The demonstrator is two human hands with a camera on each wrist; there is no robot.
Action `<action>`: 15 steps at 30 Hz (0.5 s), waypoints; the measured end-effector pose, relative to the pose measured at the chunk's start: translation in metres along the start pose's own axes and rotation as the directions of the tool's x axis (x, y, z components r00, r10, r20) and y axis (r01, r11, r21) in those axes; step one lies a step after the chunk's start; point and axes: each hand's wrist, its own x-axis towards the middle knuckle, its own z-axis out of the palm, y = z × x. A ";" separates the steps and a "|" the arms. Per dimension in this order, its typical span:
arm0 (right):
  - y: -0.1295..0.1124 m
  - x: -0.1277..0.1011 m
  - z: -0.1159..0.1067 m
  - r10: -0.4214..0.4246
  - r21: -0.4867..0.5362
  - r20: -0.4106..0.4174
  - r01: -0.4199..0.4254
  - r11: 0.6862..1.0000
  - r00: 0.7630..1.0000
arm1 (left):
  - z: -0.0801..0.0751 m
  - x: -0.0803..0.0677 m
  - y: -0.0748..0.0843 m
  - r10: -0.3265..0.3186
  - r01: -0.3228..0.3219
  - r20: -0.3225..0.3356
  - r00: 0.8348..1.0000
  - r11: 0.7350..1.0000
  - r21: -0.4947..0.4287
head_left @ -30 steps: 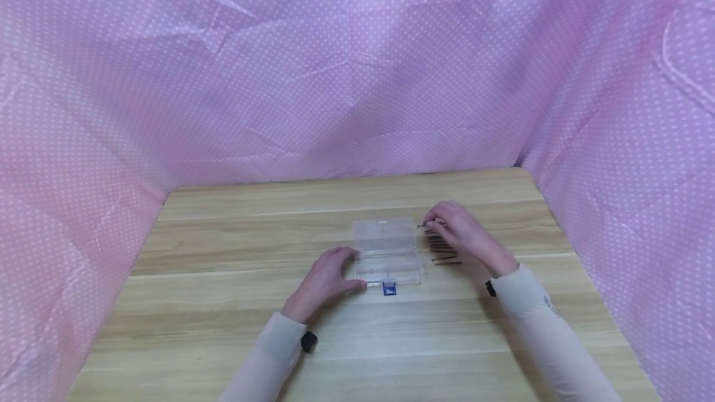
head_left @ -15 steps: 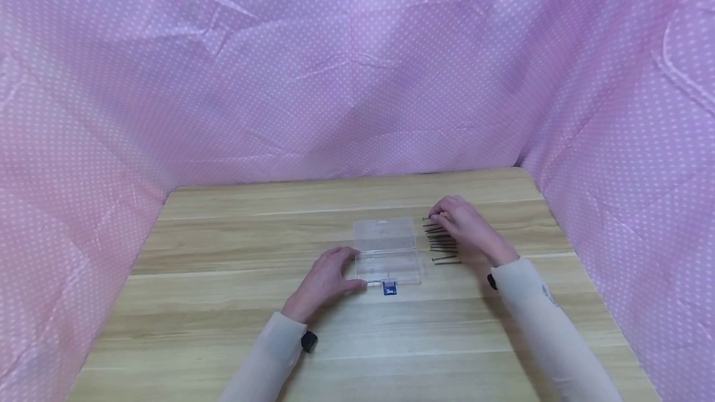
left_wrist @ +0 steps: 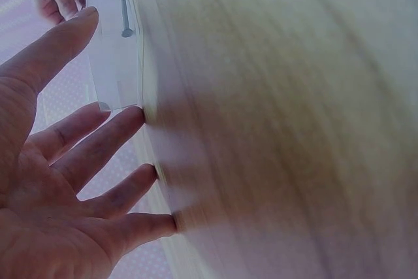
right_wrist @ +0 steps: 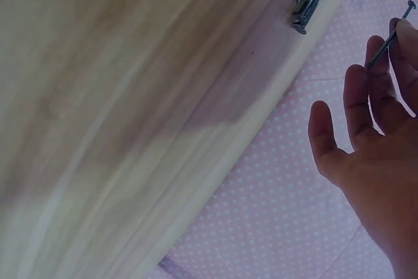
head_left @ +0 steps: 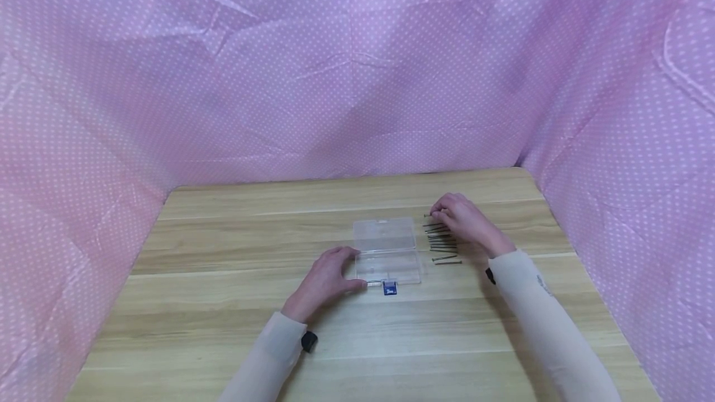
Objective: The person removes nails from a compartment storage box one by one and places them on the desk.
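A clear plastic box (head_left: 385, 267) lies on the table with its lid (head_left: 384, 234) folded back and a blue label (head_left: 390, 288) at its front edge. My left hand (head_left: 325, 278) rests at the box's left end, its spread fingers fairly straight and touching it. Through the clear wall in the left wrist view, a nail (left_wrist: 126, 21) shows. My right hand (head_left: 462, 222) pinches a nail (right_wrist: 385, 47) between thumb and fingers, above the far end of a row of nails (head_left: 442, 244) right of the box.
The wooden table (head_left: 223, 303) extends around the box on all sides. Pink dotted cloth (head_left: 346, 110) hangs behind the table and along both sides.
My right hand has moved away from the box, back and slightly right, with the nail, uncovering more of the row. My left hand and the box have stayed put.
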 end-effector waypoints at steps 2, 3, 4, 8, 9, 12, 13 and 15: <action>0.002 0.001 0.001 0.003 -0.008 0.012 -0.003 1.000 1.000 | 0.000 0.000 0.000 -0.001 0.001 -0.001 1.000 1.000 0.000; 0.003 0.002 0.001 0.007 -0.009 0.018 -0.007 1.000 1.000 | 0.000 0.000 0.000 -0.003 0.003 -0.001 1.000 1.000 0.000; 0.004 0.002 0.001 0.010 -0.010 0.025 -0.010 1.000 1.000 | 0.000 0.000 0.000 -0.004 0.004 -0.001 1.000 1.000 0.001; 0.007 0.004 0.003 0.016 -0.016 0.042 -0.015 1.000 0.999 | 0.001 0.000 0.000 -0.003 0.003 -0.001 1.000 1.000 0.002; 0.007 0.004 0.003 0.015 -0.017 0.044 -0.014 1.000 0.999 | 0.001 0.000 0.000 -0.003 0.003 -0.002 1.000 1.000 0.003; 0.010 0.006 0.005 0.012 -0.019 0.051 -0.011 1.000 0.999 | 0.001 0.000 0.000 -0.003 0.003 -0.001 1.000 1.000 0.004; 0.011 0.006 0.006 0.009 -0.021 0.053 -0.008 1.000 0.999 | 0.001 0.000 0.000 -0.002 0.002 -0.002 1.000 1.000 0.004; 0.012 0.007 0.007 0.009 -0.021 0.059 -0.007 1.000 0.998 | 0.001 0.000 0.000 -0.003 0.003 -0.003 1.000 1.000 0.004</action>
